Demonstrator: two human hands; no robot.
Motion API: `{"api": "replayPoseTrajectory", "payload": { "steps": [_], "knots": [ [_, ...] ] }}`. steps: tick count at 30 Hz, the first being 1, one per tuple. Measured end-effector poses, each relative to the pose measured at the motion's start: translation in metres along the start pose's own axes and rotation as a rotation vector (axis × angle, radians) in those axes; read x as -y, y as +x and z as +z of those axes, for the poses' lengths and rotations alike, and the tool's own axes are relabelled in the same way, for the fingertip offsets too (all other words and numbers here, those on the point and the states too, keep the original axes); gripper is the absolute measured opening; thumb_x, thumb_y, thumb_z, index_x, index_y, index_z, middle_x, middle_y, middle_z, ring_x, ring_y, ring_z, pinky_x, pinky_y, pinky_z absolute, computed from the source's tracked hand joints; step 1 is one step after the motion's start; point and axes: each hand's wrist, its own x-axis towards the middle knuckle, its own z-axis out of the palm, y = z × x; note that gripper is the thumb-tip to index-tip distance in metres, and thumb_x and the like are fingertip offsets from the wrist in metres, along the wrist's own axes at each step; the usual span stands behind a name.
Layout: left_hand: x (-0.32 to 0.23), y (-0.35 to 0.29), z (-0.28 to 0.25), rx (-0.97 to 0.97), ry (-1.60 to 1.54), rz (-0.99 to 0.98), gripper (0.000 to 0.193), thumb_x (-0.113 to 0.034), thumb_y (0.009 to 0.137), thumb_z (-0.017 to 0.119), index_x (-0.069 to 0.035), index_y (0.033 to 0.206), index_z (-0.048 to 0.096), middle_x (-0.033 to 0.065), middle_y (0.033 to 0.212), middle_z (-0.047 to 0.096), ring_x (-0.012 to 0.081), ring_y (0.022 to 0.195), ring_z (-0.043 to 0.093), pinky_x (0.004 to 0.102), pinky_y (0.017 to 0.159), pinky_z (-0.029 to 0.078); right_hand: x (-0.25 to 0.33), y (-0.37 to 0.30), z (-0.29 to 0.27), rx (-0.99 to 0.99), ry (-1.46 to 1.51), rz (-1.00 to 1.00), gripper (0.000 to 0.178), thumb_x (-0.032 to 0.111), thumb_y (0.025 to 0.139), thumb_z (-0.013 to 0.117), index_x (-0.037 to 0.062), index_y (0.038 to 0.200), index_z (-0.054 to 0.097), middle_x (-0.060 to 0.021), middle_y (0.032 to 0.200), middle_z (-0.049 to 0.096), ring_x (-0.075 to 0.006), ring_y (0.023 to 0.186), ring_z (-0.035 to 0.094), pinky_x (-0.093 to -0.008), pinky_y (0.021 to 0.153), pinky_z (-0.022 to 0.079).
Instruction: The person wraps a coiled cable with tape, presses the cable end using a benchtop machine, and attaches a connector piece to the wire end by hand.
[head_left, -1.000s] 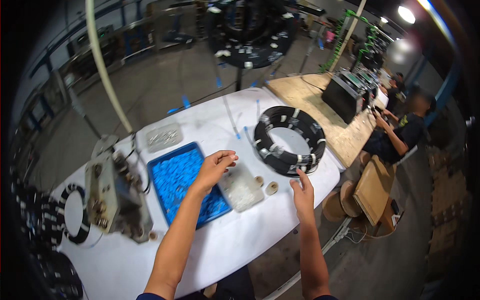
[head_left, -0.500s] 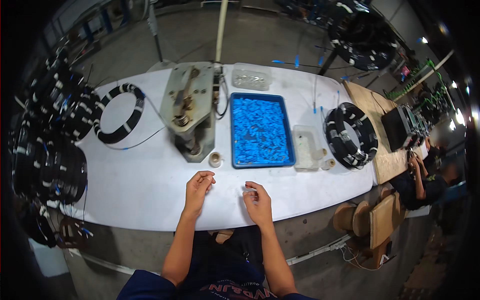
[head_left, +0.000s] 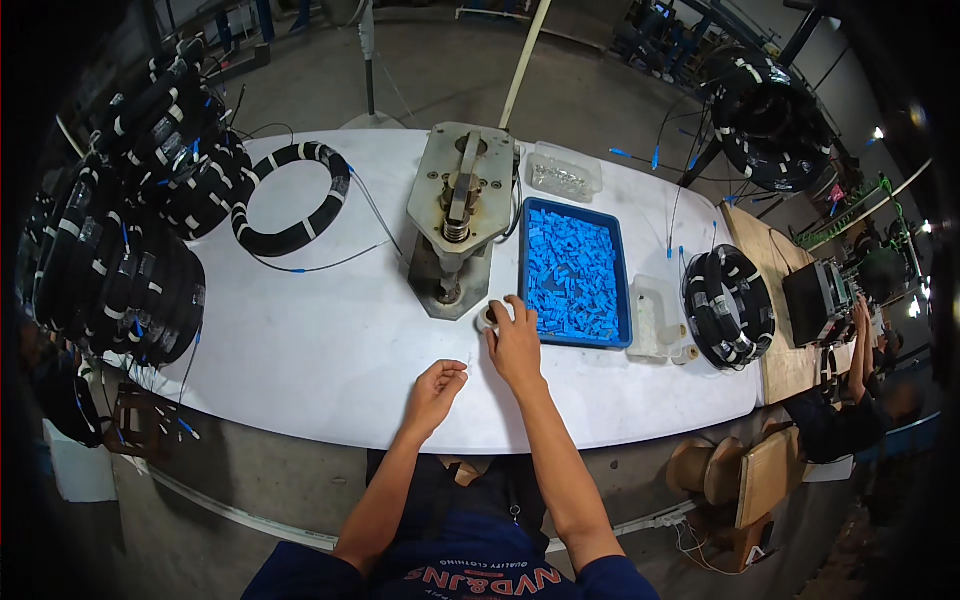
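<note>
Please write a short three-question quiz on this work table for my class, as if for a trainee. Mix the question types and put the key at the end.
1. Multiple choice: which of these is the right hand nearest to?
A) the black coil at the table's left
B) the small roll near the metal press
C) the clear plastic box behind the press

2. True or false: the blue tray sits to the right of the metal press.

3. Fill in the gap: the tray holds many small ____ pieces.

Key: 1. B; 2. True; 3. blue
</note>
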Motion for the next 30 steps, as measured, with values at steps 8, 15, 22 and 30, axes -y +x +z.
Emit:
{"api": "replayPoseTrajectory", "payload": {
  "steps": [8, 15, 22, 30],
  "knots": [
    [-0.056, 0.003, 0.027, 0.093, -0.062, 0.220, 0.070, -0.006, 0.082, 0.072, -0.004, 0.142, 0.036, 0.0093, 0.127, 0.052, 0.0169, 0.112, 0.054, 0.0305, 0.089, 0.048, 0.012, -0.027, -0.044, 0.007, 1.128, 0.741, 0.041, 0.028, 0.089, 0.073, 0.0032, 0.115, 0.055, -0.0024, 0.084, 0.061, -0.0082, 0.069, 0.054, -0.0221, 0.062, 0.044],
    [-0.085, -0.011, 0.062, 0.131, -0.198, 0.210, 0.053, 0.000, 0.084, 0.069, 0.004, 0.133, 0.047, 0.0100, 0.110, 0.062, 0.0136, 0.099, 0.061, 0.0275, 0.089, 0.050, 0.029, -0.047, -0.083, -0.091, 1.687, 0.837, 0.039, 0.030, 0.098, 0.059, 0.0044, 0.127, 0.049, -0.0057, 0.103, 0.061, -0.0109, 0.083, 0.057, -0.0240, 0.068, 0.046],
    [-0.077, -0.016, 0.075, 0.091, -0.289, 0.102, 0.034, -0.004, 0.087, 0.069, 0.004, 0.118, 0.059, 0.0080, 0.097, 0.067, 0.0111, 0.087, 0.063, 0.0243, 0.077, 0.052, 0.031, -0.064, -0.089, -0.254, 1.449, 0.632, 0.039, 0.024, 0.095, 0.063, 0.0044, 0.125, 0.047, -0.0070, 0.110, 0.060, -0.0125, 0.093, 0.057, -0.0278, 0.077, 0.049],
    [-0.078, -0.019, 0.079, 0.164, -0.217, 0.124, 0.014, -0.005, 0.088, 0.066, 0.002, 0.100, 0.067, 0.0075, 0.092, 0.069, 0.0085, 0.077, 0.060, 0.0228, 0.069, 0.048, 0.030, -0.077, -0.087, -0.268, 1.506, 0.607, 0.041, 0.022, 0.097, 0.059, 0.0044, 0.129, 0.039, -0.0096, 0.117, 0.057, -0.0165, 0.101, 0.059, -0.0327, 0.083, 0.051]
  ]
}}
